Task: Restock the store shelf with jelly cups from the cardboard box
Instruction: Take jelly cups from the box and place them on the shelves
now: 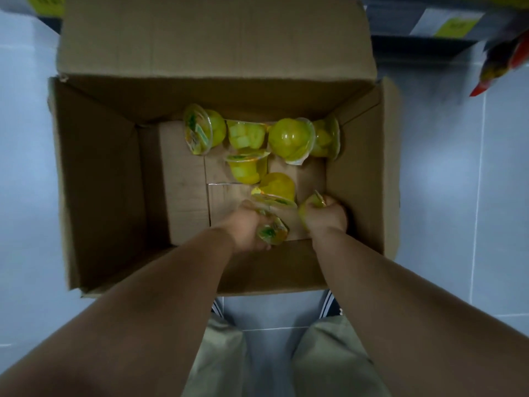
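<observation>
**Both hands gathering jelly cups from the bottom of the carton**

Left hand [248,224], centre of the frame, is curled around a jelly cup [273,232] whose printed lid faces lower right; a second lid shows just above its knuckles, so it may hold more than one, though this cannot be told. Right hand [327,214], right of centre, is closed over another cup [310,206], of which only the yellow rim and side show past the fingers. Both forearms reach down from the lower corners of the frame into the cardboard box [97,179].

The loose cups [292,138] lie tumbled on their sides along the far wall of the box, upper centre, with two more [249,167] nearer the hands. Much of the box floor is bare, which suggests the restocking is well along.

To do the step well, each cup is best held by its rigid rim and body, not the foil lid, and lifted straight up clear of the flaps.

The box stands on pale floor tiles [458,181]. A shelf edge with yellow price labels [455,27] crosses the upper right; blurred packets [503,61] hang there.
</observation>
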{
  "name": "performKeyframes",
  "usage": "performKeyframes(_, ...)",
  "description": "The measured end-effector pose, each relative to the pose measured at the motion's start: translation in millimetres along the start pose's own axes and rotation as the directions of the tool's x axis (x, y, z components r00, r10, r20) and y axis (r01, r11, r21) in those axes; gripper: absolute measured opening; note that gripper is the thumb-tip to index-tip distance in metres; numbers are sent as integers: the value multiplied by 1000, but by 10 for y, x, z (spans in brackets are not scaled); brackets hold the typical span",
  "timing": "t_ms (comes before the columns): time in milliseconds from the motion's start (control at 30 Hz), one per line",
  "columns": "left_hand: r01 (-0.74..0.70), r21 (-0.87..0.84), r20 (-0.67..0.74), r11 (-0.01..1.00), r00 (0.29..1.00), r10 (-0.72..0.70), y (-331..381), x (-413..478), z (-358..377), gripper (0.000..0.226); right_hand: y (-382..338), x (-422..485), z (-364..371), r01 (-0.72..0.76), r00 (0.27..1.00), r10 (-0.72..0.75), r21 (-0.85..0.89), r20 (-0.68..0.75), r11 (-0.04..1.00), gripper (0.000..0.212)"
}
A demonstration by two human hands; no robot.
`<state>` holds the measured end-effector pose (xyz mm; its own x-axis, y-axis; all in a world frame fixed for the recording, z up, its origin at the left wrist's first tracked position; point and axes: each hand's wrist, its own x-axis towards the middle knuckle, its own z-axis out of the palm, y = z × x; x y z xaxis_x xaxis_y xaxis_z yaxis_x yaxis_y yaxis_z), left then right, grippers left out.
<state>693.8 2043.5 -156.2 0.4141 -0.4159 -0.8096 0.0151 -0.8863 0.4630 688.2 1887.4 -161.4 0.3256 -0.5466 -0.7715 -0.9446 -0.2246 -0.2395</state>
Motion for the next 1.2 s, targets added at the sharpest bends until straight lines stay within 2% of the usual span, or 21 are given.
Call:
performKeyframes(100,58,-183,-152,981,985,-87,1,-331,-102,63,-101,-345,-205,197,980,-197,-27,13,980,39)
performKeyframes(167,49,-372,-265,927,952,-156,83,-621,-268,59,-245,-669,-376,308,951,-307,-12,24,951,41)
performKeyframes(267,-33,-565,-423,824,870,-255,335,-1161,-644,47,-515,-1136,-680,490,871,-490,-20,38,871,42)
performKeyframes(433,-262,-657,-611,707,735,-295,874,-2170,-1396,42,-1213,-2138,-1420,718,694,-720,54,28,694,39)
performKeyframes(533,-390,-606,-724,694,631,-277,1282,-2927,-1894,43,-1663,-2920,-1996,845,531,-846,102,-37,526,39)
performKeyframes(600,-483,-589,-777,648,558,-291,1614,-3503,-2239,42,-1945,-3481,-2378,885,456,-887,141,-74,444,38)
performKeyframes(833,-696,-317,-948,644,216,-234,2741,-5734,-3450,37,-2891,-5618,-3748,986,147,-958,109,-245,124,33)
performKeyframes(1000,-746,-85,-991,661,-3,-131,3219,-7198,-3999,44,-3173,-6927,-4552,994,-76,-911,44,-405,-103,31)
performKeyframes(1067,-731,1,-993,682,-80,-85,3362,-7689,-4136,44,-3224,-7345,-4783,987,-147,-878,-4,-455,-163,31)
performKeyframes(1200,-730,93,-988,677,-153,-29,3601,-8424,-4367,43,-3319,-7988,-5135,967,-224,-831,-8,-510,-255,33)
